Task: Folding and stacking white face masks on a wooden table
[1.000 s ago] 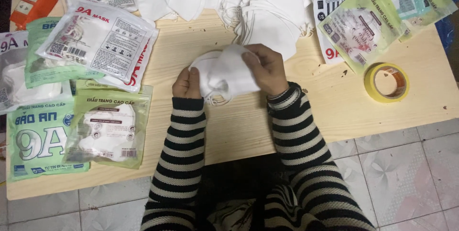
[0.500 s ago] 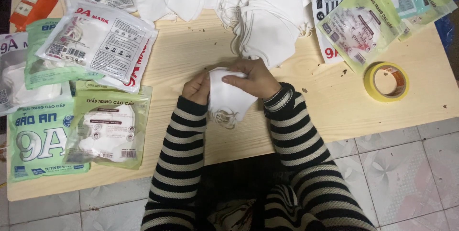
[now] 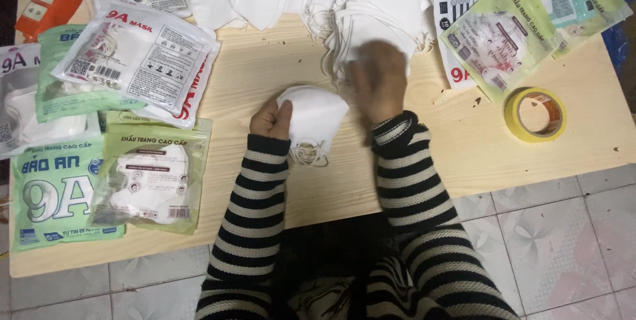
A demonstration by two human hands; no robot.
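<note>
Fingers of your left hand point(image 3: 270, 120) pinch a folded white mask point(image 3: 313, 116) at table centre. Your right hand point(image 3: 379, 78) has left it, reaching to the mask pile point(image 3: 371, 18) at one o'clock; its blurred fingers' spread I cannot tell

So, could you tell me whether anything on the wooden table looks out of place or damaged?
Nothing looks damaged or spilled. The loose white fabric masks lie in an untidy heap, and a small dark speck marks the pale wooden table beside the yellow tape roll.
</note>
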